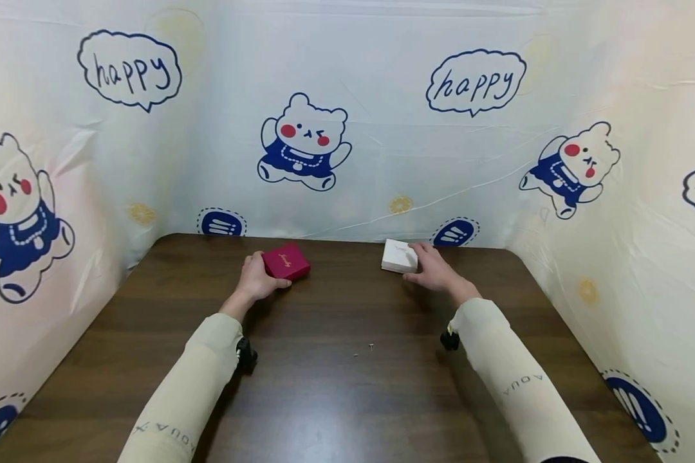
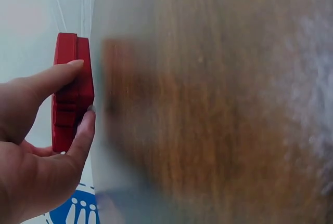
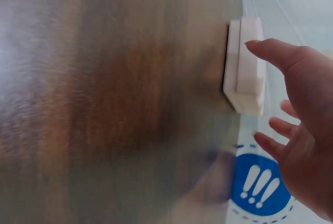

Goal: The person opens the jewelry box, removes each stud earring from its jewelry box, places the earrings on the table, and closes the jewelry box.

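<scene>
Red box point(image 1: 287, 260), left of the white box point(image 1: 399, 255).
Left hand point(image 1: 257, 278) grasped the former; right hand point(image 1: 437, 268) had fingers spread, released; level, opposed pinching seemed best.

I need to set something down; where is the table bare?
Bare table: between the red box and white box, and in front, between the sleeves, nearer than the tiny pieces. Crowded: at each box, by left hand and right hand.
</scene>
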`<state>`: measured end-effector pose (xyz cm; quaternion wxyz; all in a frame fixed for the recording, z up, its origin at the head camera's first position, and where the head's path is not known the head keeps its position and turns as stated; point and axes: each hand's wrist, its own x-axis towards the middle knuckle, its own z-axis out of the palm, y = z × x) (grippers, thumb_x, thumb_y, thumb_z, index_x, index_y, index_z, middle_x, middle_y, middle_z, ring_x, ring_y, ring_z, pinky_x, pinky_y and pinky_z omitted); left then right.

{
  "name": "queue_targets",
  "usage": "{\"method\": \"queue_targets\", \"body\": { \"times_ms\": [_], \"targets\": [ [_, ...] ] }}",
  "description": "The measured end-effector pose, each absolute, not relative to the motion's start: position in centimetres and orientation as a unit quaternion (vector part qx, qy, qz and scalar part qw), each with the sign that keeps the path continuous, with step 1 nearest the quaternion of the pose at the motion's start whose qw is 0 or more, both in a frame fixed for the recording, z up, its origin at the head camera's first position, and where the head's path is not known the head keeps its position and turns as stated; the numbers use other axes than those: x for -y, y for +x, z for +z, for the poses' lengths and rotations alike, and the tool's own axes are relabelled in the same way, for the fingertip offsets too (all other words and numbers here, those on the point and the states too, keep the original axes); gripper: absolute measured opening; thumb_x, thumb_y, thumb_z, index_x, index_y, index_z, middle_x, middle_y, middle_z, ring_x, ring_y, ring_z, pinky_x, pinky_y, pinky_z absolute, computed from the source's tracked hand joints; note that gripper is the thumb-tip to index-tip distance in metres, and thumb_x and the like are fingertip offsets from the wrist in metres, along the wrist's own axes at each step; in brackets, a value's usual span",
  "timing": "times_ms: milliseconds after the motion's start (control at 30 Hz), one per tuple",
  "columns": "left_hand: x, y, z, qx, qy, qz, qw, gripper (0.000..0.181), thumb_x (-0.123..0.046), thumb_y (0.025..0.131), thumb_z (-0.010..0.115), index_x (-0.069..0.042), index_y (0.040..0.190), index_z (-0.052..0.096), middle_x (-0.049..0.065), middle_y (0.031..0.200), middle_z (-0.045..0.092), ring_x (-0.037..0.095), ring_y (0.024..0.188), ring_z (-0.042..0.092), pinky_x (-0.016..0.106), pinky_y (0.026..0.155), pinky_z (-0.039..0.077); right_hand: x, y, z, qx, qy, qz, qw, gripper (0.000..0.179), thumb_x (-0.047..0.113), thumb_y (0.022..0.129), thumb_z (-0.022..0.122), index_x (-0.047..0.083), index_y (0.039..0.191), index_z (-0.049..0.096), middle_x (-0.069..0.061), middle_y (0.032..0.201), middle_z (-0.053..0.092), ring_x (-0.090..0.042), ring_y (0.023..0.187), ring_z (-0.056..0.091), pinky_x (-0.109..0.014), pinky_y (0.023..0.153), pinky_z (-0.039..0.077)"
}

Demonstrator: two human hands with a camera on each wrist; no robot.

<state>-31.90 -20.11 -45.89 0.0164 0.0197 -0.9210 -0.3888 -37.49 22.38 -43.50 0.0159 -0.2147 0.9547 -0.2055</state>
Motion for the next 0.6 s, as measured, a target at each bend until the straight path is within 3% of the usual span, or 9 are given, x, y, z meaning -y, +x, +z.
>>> {"method": "queue_targets", "body": {
  "times_ms": [300, 600],
  "targets": [
    [20.7, -31.7, -45.9, 0.917, 0.053, -0.395, 0.019, 0.094, -0.024, 0.086, 0.081, 0.013, 0.150, 0.023, 0.034, 0.141, 0.035, 0.046, 0.128, 0.038, 0.057, 0.111, 0.037, -22.9, -39.5, -44.7, -0.953, -0.165, -0.249, 0.058, 0.101, 0.031, 0.088, 0.083, 0.001, 0.160, 0.019, -0.026, 0.161, 0.016, -0.041, 0.147, 0.026, -0.055, 0.120, 0.024],
    [20.8, -31.6, -45.7, 0.920, 0.058, -0.386, -0.008, 0.099, -0.025, 0.086, 0.081, 0.012, 0.152, 0.018, 0.034, 0.143, 0.032, 0.047, 0.130, 0.037, 0.057, 0.111, 0.037, -23.4, -40.0, -45.3, -0.950, -0.155, -0.263, 0.058, 0.110, 0.035, 0.085, 0.085, -0.001, 0.161, 0.013, -0.027, 0.165, 0.014, -0.041, 0.151, 0.020, -0.055, 0.121, 0.020]
  ]
}}
